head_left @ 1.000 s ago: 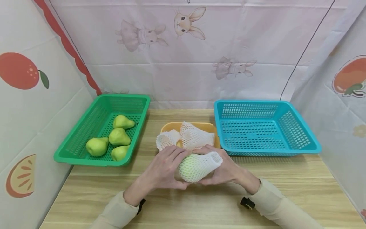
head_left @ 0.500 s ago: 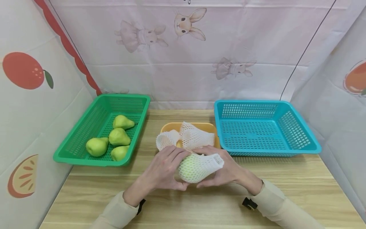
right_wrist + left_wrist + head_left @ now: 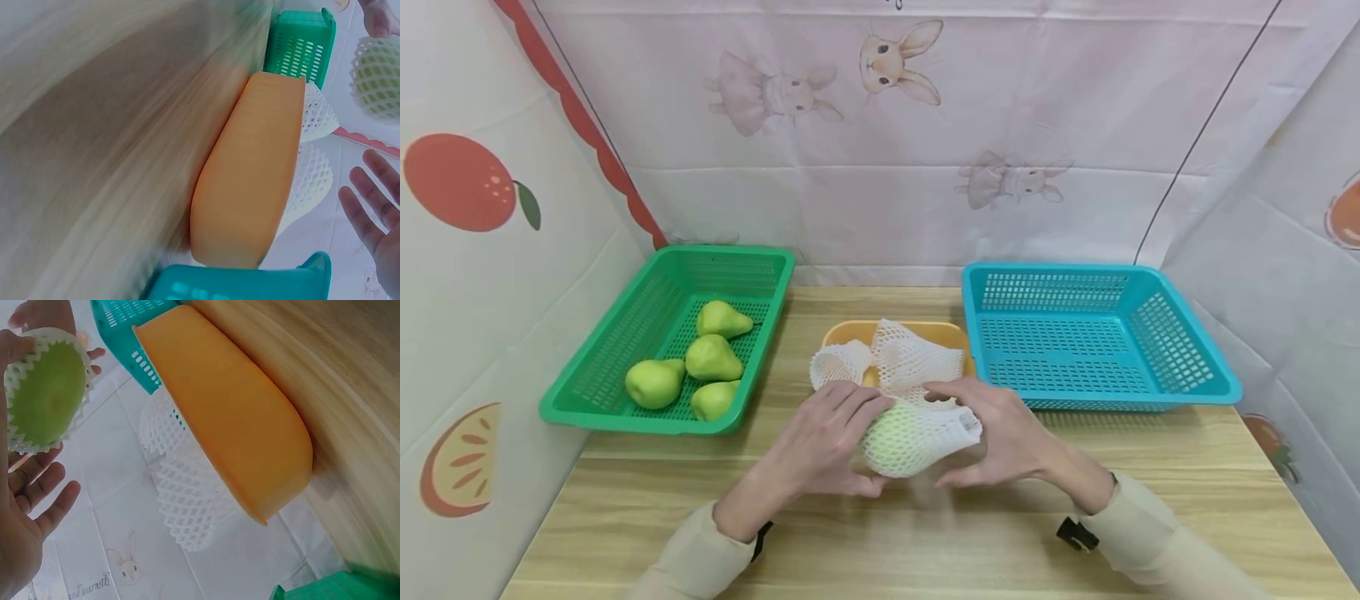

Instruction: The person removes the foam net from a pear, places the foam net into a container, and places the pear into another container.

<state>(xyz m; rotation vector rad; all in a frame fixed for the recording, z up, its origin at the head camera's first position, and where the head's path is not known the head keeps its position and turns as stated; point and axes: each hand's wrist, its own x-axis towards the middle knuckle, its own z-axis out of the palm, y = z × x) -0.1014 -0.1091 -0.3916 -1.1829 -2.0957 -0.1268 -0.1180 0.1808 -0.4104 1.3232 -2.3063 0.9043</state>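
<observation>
A green pear point(image 3: 895, 442) sits inside a white foam net sleeve, whose narrow free end points right in the head view. My left hand point(image 3: 827, 437) grips the sleeved pear from the left, above the table. In the left wrist view the pear's round bottom point(image 3: 50, 394) shows bare through the sleeve's open end. My right hand point(image 3: 1011, 433) stands just right of the sleeve, its fingers and thumb spread apart. The right wrist view shows these fingers point(image 3: 369, 194) extended, with a gap to the pear. Just behind both hands, more foam net sleeves point(image 3: 917, 358) stick up from an orange-yellow container point(image 3: 953, 333).
A green basket point(image 3: 602, 358) with several pears point(image 3: 712, 358) stands on the left. At the right is a blue basket point(image 3: 1097, 350), close beside the orange-yellow container. A printed cloth wall point(image 3: 880, 217) closes off the back of the wooden table point(image 3: 925, 550).
My right hand has drawn back to the right, away from the sleeved pear, and its fingers have spread. My left hand still holds the pear, shifted slightly left.
</observation>
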